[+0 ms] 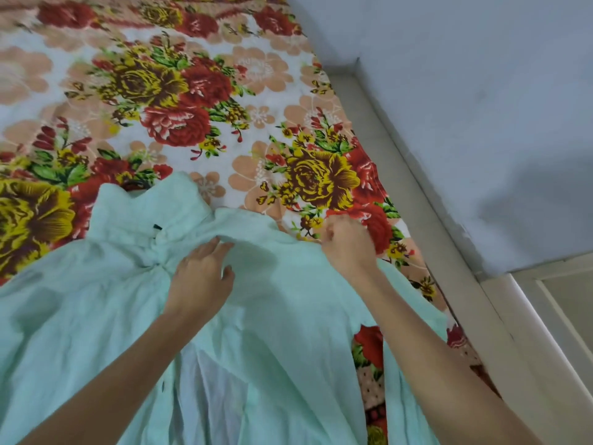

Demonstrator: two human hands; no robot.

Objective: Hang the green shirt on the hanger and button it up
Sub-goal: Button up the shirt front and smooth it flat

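Right hand (pixel 348 248) grips the green shirt (pixel 96 316) at its shoulder, right of the collar (pixel 150 203). Left hand (pixel 202 277) rests loose-fingered below the collar. Buttoning likely next.

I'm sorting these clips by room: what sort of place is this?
Probably a home bedroom: a floral bedsheet lies flat beside a plain wall, with a shirt spread on it.
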